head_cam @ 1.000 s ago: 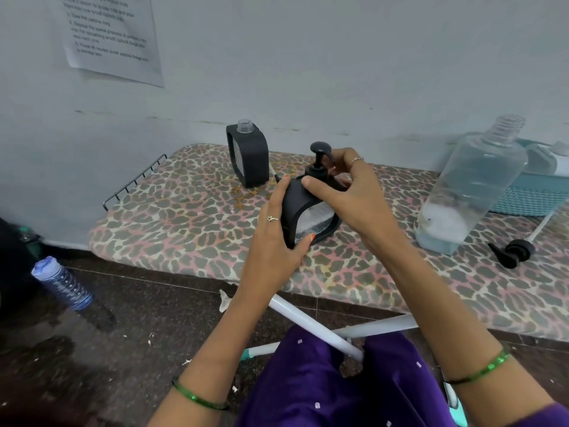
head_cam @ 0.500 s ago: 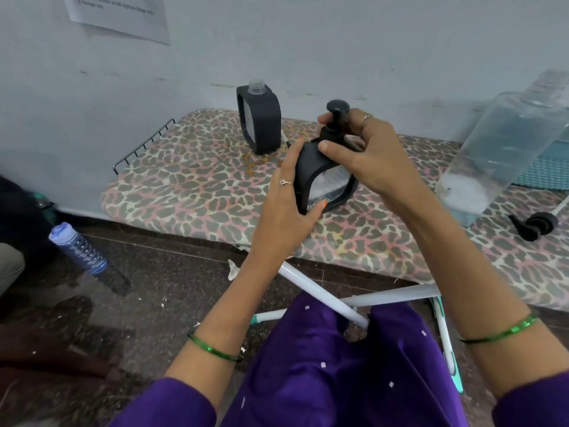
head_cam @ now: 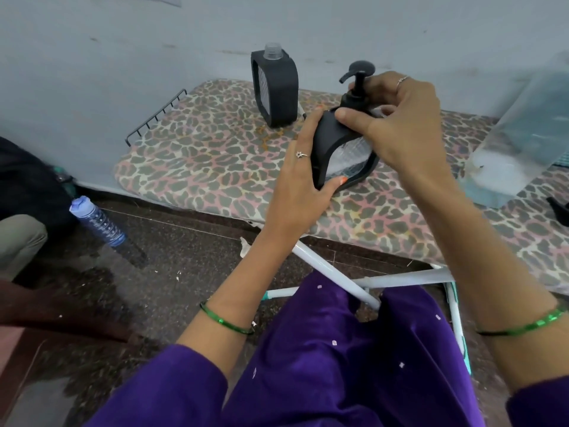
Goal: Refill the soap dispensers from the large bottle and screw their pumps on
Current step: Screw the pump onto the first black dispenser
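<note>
- Black-cased dispenser point(head_cam: 334, 143) sits tilted in your grip over the leopard-print board point(head_cam: 197, 155); its clear window shows ribbed plastic, and you cannot tell the soap level
- Your left hand point(head_cam: 303, 180) is clamped round its near side, thumb under the lower edge
- Your right hand point(head_cam: 400, 124) closes on the collar of the pump point(head_cam: 357, 78), thumb across the shoulder, nozzle pointing left
- Second dispenser point(head_cam: 275, 87) stands upright behind, near the wall, neck open with no pump; contents unclear
- Large bottle point(head_cam: 523, 131) at the right is blurred, clear, with a pale layer at its base
- Loose pump point(head_cam: 558, 208) lies at the right edge, mostly cut off
- Against half a second ago, both hands keep the same hold and the pump nozzle shows more plainly to the left; the view has dropped, so more lap and floor show
- Left half of the board is bare up to the wire rack point(head_cam: 157, 117); the near edge runs just beneath your left wrist
- Blue bottle point(head_cam: 97, 221) lies on the floor, well left
</note>
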